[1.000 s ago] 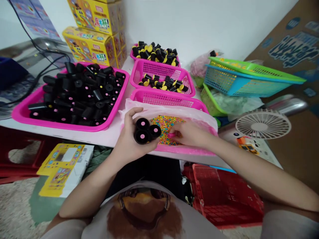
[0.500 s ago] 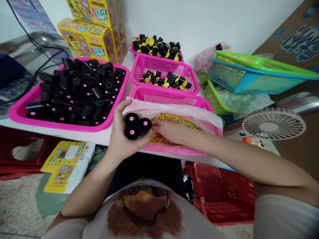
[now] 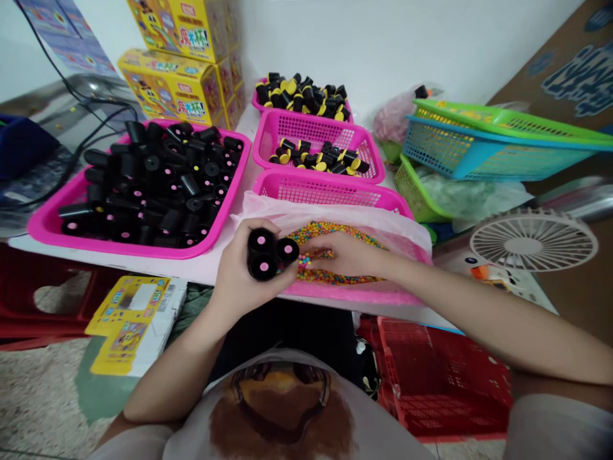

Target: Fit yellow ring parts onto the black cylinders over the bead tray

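Bare white wall [image 3: 383, 45] rises behind a pale table [image 3: 245, 182] crowded with pink baskets, while yellow boxes [image 3: 167, 83] stand stacked at the back left. From the near side, the person's left forearm slants up and inward, ending in a left hand [image 3: 242, 281] curled around three black cups [image 3: 264, 268]. These sit clustered just above the table's front part, their pink-dotted ends facing up toward the camera. Stretched in from the right, the other arm lies lower and flatter; its right hand [image 3: 347, 255] dips into small multicoloured beads [image 3: 335, 277] in a plastic liner [image 3: 383, 223], fingers bent and pointing toward the cups. Whether those fingers grip any beads cannot be told.

To the left, a large pink basket [image 3: 129, 250] is heaped with more black pieces. On the right are a blue basket [image 3: 479, 160] and a pale fan [image 3: 524, 246]; below, a red crate [image 3: 445, 383] rests on the floor.
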`<state>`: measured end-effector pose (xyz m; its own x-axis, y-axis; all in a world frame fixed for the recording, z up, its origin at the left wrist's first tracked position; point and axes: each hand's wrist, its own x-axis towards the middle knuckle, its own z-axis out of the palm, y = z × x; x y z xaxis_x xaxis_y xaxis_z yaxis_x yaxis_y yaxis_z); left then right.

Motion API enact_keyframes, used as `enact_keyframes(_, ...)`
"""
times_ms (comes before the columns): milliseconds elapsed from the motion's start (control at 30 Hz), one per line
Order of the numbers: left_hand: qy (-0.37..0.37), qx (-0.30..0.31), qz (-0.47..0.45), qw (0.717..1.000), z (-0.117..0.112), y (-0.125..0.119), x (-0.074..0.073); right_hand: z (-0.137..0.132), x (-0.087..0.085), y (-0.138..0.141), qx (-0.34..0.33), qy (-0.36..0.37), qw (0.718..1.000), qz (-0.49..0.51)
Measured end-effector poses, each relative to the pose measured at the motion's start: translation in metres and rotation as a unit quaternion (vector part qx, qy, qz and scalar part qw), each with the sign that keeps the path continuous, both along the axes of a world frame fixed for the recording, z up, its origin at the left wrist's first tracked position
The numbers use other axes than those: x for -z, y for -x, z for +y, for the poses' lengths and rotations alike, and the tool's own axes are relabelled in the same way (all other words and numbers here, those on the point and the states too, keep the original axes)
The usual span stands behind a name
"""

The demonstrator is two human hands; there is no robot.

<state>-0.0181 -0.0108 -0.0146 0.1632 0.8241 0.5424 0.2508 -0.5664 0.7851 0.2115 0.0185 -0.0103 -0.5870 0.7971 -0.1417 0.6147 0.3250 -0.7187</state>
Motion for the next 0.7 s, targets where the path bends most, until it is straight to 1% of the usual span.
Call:
enact_keyframes(133, 0.027, 0.017, 0.029, 0.999, 0.004, -0.002, -0.005, -0.008, -0.018, -0.009, 0.046, -0.033, 0.997, 0.061)
enact_keyframes(200, 0.049, 0.029, 0.041, 0.998, 0.007, -0.003, -0.006, -0.010, -0.029, -0.009, 0.042, -0.045, 0.994, 0.092)
enact_keyframes(267, 0.075, 0.038, 0.042, 0.996, 0.009, -0.005, -0.008, -0.011, -0.041, -0.007, 0.023, -0.078, 0.991, 0.107)
enact_keyframes(367, 0.100, 0.047, 0.027, 0.993, 0.011, -0.008, -0.009, -0.009, -0.055, -0.002, -0.008, -0.187, 0.979, 0.078)
enact_keyframes(433, 0.107, 0.043, 0.021, 0.993, 0.012, -0.010, -0.008, -0.006, -0.060, 0.001, -0.031, -0.258, 0.965, 0.040)
enact_keyframes(500, 0.108, 0.036, 0.023, 0.993, 0.012, -0.011, -0.008, -0.004, -0.062, 0.003, -0.056, -0.311, 0.949, 0.004)
enact_keyframes(600, 0.105, 0.029, 0.024, 0.994, 0.013, -0.011, -0.007, -0.003, -0.065, 0.007, -0.078, -0.352, 0.932, -0.036)
enact_keyframes(700, 0.103, 0.024, 0.021, 0.994, 0.013, -0.010, -0.007, -0.004, -0.074, 0.008, -0.078, -0.363, 0.927, -0.055)
